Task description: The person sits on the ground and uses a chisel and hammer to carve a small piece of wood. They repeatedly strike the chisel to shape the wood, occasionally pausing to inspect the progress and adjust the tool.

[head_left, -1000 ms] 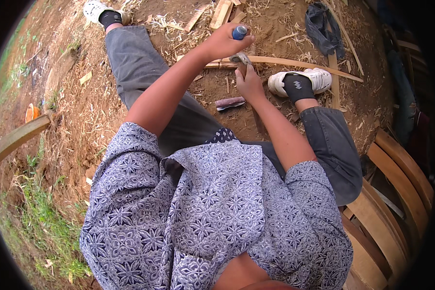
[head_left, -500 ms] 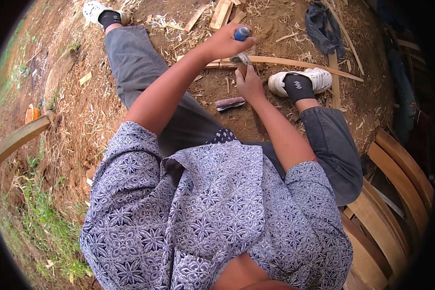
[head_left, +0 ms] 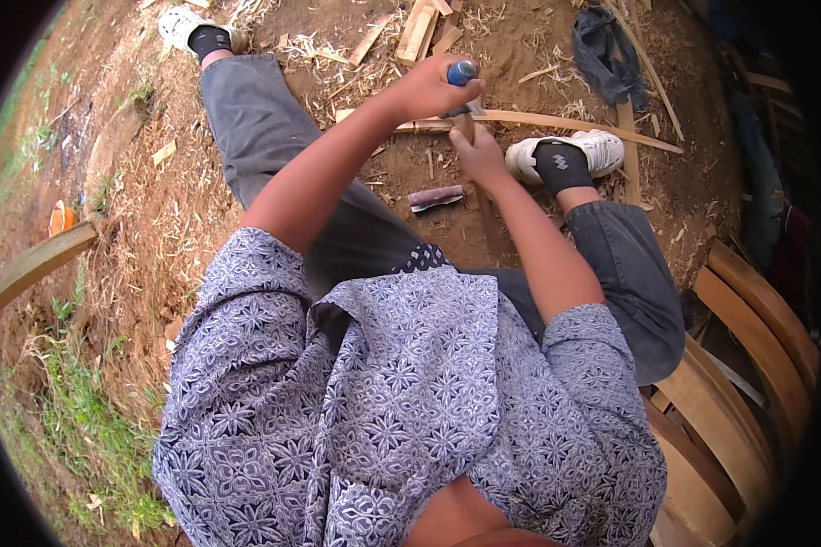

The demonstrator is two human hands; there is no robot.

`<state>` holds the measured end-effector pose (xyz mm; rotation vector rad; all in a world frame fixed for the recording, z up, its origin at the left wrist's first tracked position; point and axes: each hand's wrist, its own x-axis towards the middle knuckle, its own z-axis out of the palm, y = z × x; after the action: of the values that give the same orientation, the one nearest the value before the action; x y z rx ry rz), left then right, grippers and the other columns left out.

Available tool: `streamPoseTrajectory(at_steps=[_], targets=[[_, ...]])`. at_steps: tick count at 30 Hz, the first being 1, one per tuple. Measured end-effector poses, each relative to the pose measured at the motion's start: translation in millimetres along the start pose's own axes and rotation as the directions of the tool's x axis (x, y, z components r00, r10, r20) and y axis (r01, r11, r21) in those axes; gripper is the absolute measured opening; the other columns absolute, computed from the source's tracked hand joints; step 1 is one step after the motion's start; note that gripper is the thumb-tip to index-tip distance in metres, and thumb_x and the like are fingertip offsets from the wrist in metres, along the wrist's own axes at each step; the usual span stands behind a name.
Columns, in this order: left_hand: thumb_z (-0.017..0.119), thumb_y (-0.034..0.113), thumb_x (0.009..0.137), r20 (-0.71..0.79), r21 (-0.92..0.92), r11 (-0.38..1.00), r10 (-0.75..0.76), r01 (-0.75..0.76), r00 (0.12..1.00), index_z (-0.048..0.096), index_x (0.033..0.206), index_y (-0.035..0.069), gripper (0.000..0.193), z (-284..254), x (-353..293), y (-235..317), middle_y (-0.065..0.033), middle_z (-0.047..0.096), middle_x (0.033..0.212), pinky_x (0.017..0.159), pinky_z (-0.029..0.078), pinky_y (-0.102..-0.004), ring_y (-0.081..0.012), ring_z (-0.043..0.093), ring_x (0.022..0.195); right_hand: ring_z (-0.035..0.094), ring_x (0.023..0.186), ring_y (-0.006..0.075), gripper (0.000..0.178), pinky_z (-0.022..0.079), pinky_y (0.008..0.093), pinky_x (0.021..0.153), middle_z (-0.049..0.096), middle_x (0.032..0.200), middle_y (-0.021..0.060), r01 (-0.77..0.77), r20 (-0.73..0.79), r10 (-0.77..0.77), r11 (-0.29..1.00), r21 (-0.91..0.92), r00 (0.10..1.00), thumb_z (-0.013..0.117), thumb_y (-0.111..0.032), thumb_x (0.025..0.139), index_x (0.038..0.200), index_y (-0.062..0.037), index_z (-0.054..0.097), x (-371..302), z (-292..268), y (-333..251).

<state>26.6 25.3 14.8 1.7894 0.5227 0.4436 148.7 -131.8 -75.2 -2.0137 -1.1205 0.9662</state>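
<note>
My left hand point(head_left: 429, 87) is closed around a blue-handled tool point(head_left: 461, 71). Its rounded butt points up toward me, and its lower end is hidden. Just below and to the right, my right hand point(head_left: 480, 157) grips a brown wooden handle point(head_left: 466, 126). A metal head point(head_left: 465, 108) shows at the far end of that handle, close under my left hand; whether it belongs to the handle or to the blue tool I cannot tell. Beneath both hands a long, pale wooden strip point(head_left: 556, 120) lies across the ground between my feet.
A rolled reddish-brown piece point(head_left: 436, 197) lies on the soil nearer me. Wood offcuts point(head_left: 418, 32) and shavings are scattered beyond my hands. A dark plastic bag point(head_left: 606, 64) sits at the far right, and curved boards point(head_left: 716, 415) are stacked beside my right leg.
My right hand and the wooden handle have shifted slightly right. The metal head has moved a little right, and the blue butt is tipped slightly nearer me.
</note>
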Motion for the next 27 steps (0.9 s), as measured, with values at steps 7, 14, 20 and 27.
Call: streamPoseTrajectory(at_steps=[7, 14, 20, 27], targets=[[0.065, 0.028, 0.094, -0.002, 0.078, 0.997, 0.023, -0.023, 1.000, 0.057, 0.079, 0.005, 0.029, 10.9, 8.8, -0.6, -0.0024, 0.051, 0.067, 0.062, 0.042, -0.0336, -0.0139, 0.047, 0.063, 0.044, 0.051, 0.0046, 0.036, 0.038, 0.0238, 0.042, 0.049, 0.068, -0.0016, -0.068, -0.204, 0.166, 0.906, 0.417, 0.965, 0.057, -0.039, 0.102, 0.120, -0.0077, 0.057, -20.5, -147.1, -124.5], [0.066, 0.028, 0.094, -0.023, 0.076, 0.997, -0.001, 0.003, 1.000, 0.058, 0.082, 0.004, 0.028, 7.8, -1.2, -4.8, -0.0035, 0.054, 0.069, 0.064, 0.044, -0.0343, -0.0144, 0.050, 0.065, 0.044, 0.052, 0.0065, 0.035, 0.040, 0.0236, 0.044, 0.045, 0.070, -0.0011, 0.600, -0.501, -0.365, 0.651, 0.466, 0.785, 0.050, -0.036, 0.106, 0.122, -0.0049, 0.053, -98.6, -201.1, -214.7], [0.068, 0.025, 0.091, 0.040, 0.014, 1.000, -0.016, 0.016, 0.999, 0.058, 0.081, 0.004, 0.026, 15.4, 5.9, -7.9, -0.0065, 0.055, 0.068, 0.064, 0.044, -0.0373, -0.0176, 0.051, 0.064, 0.058, 0.071, 0.0109, 0.041, 0.051, 0.0263, 0.063, 0.059, 0.081, 0.0040, 0.328, -0.110, -0.360, 0.915, -0.234, 0.927, 0.052, -0.035, 0.105, 0.129, -0.0018, 0.053, -48.8, -111.0, -133.0], [0.066, 0.025, 0.092, -0.002, 0.059, 0.998, -0.016, 0.016, 1.000, 0.055, 0.078, 0.004, 0.027, 10.8, -3.0, -10.0, -0.0028, 0.052, 0.068, 0.064, 0.043, -0.0350, -0.0142, 0.049, 0.064, 0.040, 0.049, 0.0060, 0.036, 0.038, 0.0204, 0.044, 0.047, 0.071, -0.0022, 0.421, -0.371, -0.266, 0.792, 0.442, 0.890, 0.045, -0.039, 0.108, 0.119, -0.0064, 0.055, -80.9, -175.5, -228.9]])
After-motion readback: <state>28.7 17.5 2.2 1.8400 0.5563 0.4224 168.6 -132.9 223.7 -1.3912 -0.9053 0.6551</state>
